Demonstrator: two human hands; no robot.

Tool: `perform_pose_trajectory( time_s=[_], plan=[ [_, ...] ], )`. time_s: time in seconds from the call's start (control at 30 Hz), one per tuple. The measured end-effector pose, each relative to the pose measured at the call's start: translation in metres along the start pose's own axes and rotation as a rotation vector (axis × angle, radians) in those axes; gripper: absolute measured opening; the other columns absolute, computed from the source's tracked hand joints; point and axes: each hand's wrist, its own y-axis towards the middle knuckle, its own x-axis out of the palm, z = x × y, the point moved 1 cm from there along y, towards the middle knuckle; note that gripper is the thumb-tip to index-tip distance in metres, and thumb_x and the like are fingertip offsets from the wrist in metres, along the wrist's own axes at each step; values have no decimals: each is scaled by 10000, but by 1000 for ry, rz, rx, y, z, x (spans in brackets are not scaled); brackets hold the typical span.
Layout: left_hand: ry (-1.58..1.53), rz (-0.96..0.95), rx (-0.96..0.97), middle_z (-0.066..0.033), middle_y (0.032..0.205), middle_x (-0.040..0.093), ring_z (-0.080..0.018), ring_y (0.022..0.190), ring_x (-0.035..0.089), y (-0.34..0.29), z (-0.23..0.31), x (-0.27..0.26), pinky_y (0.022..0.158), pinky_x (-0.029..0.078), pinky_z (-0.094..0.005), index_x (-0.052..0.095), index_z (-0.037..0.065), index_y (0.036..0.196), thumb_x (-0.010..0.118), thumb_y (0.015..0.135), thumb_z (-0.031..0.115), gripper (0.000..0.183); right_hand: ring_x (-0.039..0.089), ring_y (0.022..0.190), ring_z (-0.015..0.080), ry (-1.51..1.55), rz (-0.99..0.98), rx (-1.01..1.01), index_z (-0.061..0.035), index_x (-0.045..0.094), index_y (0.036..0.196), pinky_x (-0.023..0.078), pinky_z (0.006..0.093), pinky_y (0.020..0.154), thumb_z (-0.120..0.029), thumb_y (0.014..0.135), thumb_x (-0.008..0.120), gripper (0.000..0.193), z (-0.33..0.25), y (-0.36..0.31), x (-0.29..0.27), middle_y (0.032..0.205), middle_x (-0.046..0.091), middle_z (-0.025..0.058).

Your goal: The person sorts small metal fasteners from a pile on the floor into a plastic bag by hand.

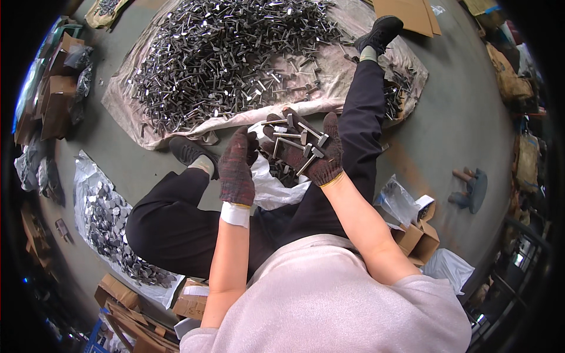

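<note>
My right hand, in a dark knit glove with a yellow cuff edge, lies palm up with several metal T-head bolts across the palm and fingers. To its left is my left hand, gloved the same way, with a white band at the wrist. Its fingers are curled together, and whatever may be in them is hidden. Below and between both hands a white plastic bag sits between my legs, with dark metal pieces showing in its mouth. Beyond the hands, a large heap of similar bolts covers a pale cloth.
On the left, a plastic sheet bears many flat metal pieces. Cardboard boxes and a clear bag are by my right elbow. A small stool stands farther right. More cartons line the left.
</note>
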Motion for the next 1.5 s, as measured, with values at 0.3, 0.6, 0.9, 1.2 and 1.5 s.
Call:
perform_pose_trajectory(
  time_s=[0.3,0.6,0.9,1.2,1.5],
  plan=[
    [36,-288,-86,-55,1260,583,-141,1101,570,-10,-10,22,969,440,-290,398,31,1454,637,940,355,653,427,1345,401,-48,9,33,-42,363,1478,335,545,1128,-707,871,498,910,9,-15,4,1495,386,236],
    [-28,-86,-125,-44,1108,625,-122,980,580,-15,-20,29,871,459,-265,561,27,1289,679,909,174,424,455,1320,405,-59,46,78,-33,328,1490,327,533,1136,-708,866,509,937,14,-21,-3,1460,423,258],
    [182,41,0,-87,1186,624,-162,1039,585,-3,-42,18,893,465,-315,493,-1,1361,691,904,325,595,479,1299,412,24,89,61,-20,386,1457,371,557,1102,-696,851,546,922,12,-22,-17,1442,447,254],
    [38,227,-181,-28,1125,659,-148,979,606,0,-14,-12,841,435,-374,531,101,1364,646,922,419,557,541,1244,329,-955,194,264,-28,483,1366,448,459,1029,-569,936,542,693,-6,-18,-32,1346,555,158],
    [80,193,-124,-54,1137,660,-147,931,612,-5,-13,-10,770,475,-331,539,97,1337,615,941,428,522,624,724,94,-1102,741,-131,-100,686,986,489,238,656,-286,944,612,205,-54,11,-15,903,683,-3]
  ],
)
